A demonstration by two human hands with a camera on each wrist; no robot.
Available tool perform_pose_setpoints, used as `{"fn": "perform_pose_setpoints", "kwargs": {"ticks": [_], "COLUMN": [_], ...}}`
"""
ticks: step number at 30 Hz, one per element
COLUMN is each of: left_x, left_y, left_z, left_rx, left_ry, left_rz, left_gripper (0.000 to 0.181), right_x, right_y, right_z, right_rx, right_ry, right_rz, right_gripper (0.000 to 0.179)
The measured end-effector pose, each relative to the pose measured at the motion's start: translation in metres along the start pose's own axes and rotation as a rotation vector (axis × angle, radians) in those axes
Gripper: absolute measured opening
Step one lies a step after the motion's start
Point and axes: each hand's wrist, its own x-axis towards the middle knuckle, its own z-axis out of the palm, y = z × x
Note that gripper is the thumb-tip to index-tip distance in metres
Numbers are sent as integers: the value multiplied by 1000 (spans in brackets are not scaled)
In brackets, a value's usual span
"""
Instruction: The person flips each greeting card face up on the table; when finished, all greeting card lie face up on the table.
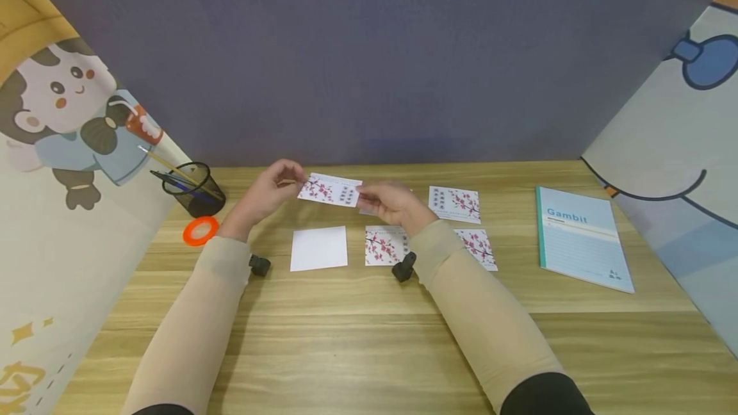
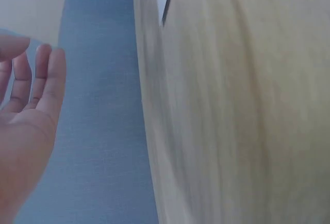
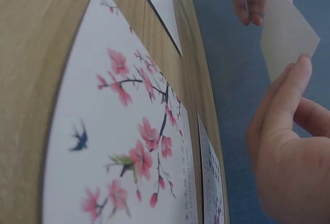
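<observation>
Both hands hold one postcard (image 1: 330,189) up above the back of the table, its printed face with pink blossom branches and dark characters toward me. My left hand (image 1: 268,191) pinches its left edge between thumb and fingertips. At the opposite end my right hand (image 1: 398,202) grips the edge, thumb in front. The card's plain back (image 3: 286,34) faces the right wrist camera. Below the hands lie a blank white card (image 1: 319,248) and a blossom card (image 1: 383,245) partly covered by the right wrist. Another card (image 1: 369,212) is mostly hidden behind the right hand.
Two more blossom cards lie to the right, one at the back (image 1: 454,203) and one in front (image 1: 481,250), partly behind the sleeve. A light blue notebook (image 1: 585,239) is further right. On the left are a black mesh pen holder (image 1: 198,194) and an orange tape roll (image 1: 190,240).
</observation>
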Motion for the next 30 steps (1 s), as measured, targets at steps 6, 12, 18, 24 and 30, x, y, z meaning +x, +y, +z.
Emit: {"fn": "perform_pose_setpoints", "kwargs": {"ticks": [6, 12, 18, 24, 30], "left_x": [1, 4, 5, 4, 4], "left_y": [2, 3, 3, 4, 1], "left_z": [2, 1, -1, -4, -3], "left_rx": [-64, -198, -215, -199, -215], "left_ry": [57, 71, -1, -64, -115], "left_rz": [-148, -305, -371, -428, -417], "left_gripper": [49, 60, 62, 71, 62], "right_x": [-2, -3, -2, -2, -2], "right_y": [1, 2, 2, 2, 3], "right_z": [0, 0, 0, 2, 4], "right_rx": [-34, -48, -52, -80, -112], "right_ry": [-19, -34, -29, -30, -24], "right_rz": [2, 5, 7, 8, 10], "right_gripper": [4, 5, 7, 11, 30]}}
